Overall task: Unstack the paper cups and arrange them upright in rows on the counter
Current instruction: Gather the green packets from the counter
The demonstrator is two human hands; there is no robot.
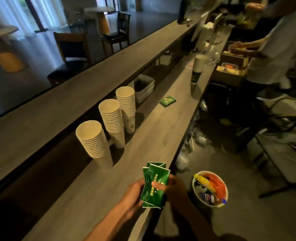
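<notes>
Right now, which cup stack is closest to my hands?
The nearest cup stack, lowest and leftmost of three; the other two stand farther along the counter.

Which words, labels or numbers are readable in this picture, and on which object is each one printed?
No text can be read with certainty.
Green packets held in both hands: a column of light characters, too blurred to read.
Green packet on the counter: a yellowish mark, too small.
Farthest cup stack: dark lettering and a green logo, blurred.
Bottle in the bin: a blue label, unreadable.

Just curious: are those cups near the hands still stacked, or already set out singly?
Still stacked: three stacks stand upright on the counter, rims nested.
</notes>
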